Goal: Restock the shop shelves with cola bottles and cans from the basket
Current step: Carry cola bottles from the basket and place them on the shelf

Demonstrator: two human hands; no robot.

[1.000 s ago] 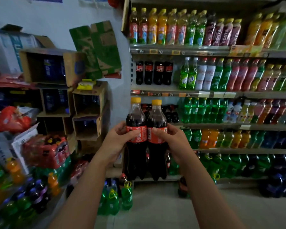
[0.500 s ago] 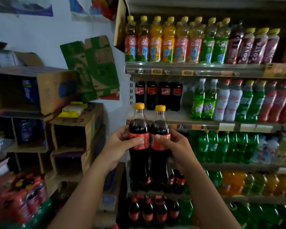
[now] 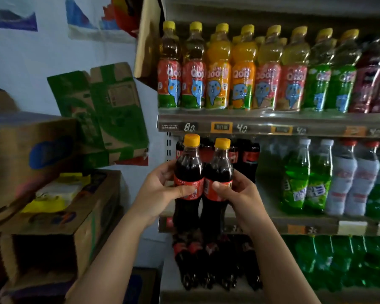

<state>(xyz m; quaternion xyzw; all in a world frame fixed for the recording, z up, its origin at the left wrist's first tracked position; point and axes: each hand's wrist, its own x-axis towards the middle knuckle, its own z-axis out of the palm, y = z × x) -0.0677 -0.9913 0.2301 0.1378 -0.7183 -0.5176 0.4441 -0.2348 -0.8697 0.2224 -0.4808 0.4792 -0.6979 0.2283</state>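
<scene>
Centre frame holds two yellow-capped plastic cola bottles point(image 3: 188, 170), upper right eight front-row yellow-capped juice bottles point(image 3: 218, 69), mid-right two green soda bottles point(image 3: 296, 174).

"Qoo" stands on the labels of the juice bottles point(image 3: 217, 84) along the top shelf. On that shelf's price rail point(image 3: 261, 125), handwritten tags point(image 3: 189, 127) read "8.0", "4.0" and "4.0". The print on the cola bottles' point(image 3: 189, 183) red labels is too blurred to read.
</scene>
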